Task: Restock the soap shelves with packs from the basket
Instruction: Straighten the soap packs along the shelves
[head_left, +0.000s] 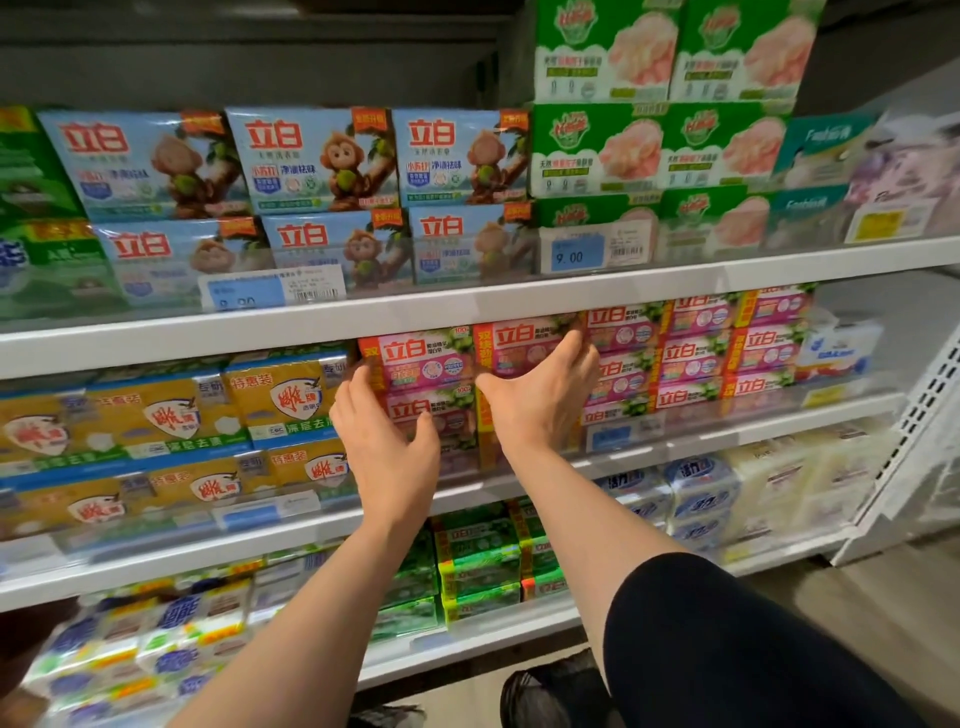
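Both hands are at the second shelf (311, 332), among the pink soap packs (421, 358). The left hand (387, 447) has its grip spread, fingertips on the left end of the stacked packs and thumb across the lower pack's face. The right hand (540, 400) lies open and flat against the adjoining pink pack (514, 343), fingers reaching its upper edge. The hold looks meant to square and push the packs back into line with the pink row to the right (696, 353); neither hand grips a pack.

Yellow packs (280, 395) sit just beside on the left, leaving little slack. A clear front rail with price tags (608, 436) runs below the packs. The basket cannot be identified; only dark shapes show at floor level.
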